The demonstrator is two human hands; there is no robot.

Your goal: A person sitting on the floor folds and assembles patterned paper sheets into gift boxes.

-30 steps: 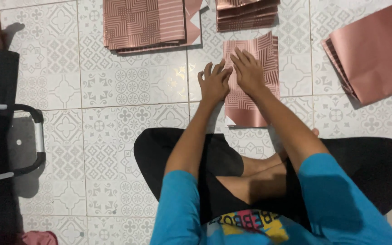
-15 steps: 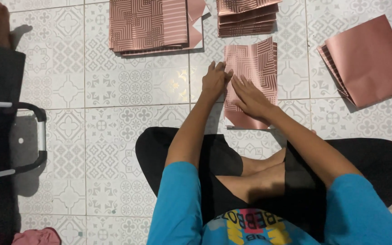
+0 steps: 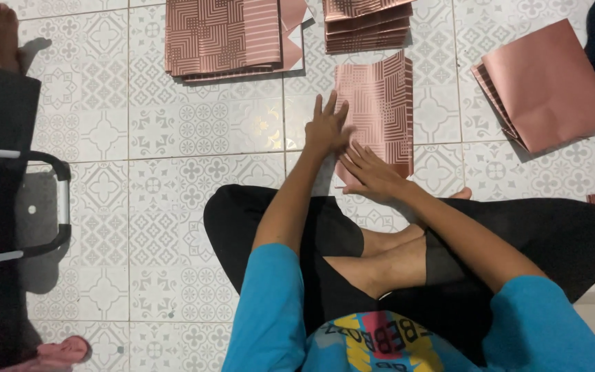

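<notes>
Both flat, open hands, left hand (image 3: pixel 328 128) and right hand (image 3: pixel 368 171), have slid down the pink geometric-patterned folded paper sheet (image 3: pixel 378 110), pressing its lower-left edge, gripping nothing.

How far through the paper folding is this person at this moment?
Done: a stack of folded patterned pieces lies at the top. In hand: the left hand and right hand press flat on one patterned pink sheet on the tiled floor. Left: a pile of flat patterned sheets and plain pink sheets.
</notes>
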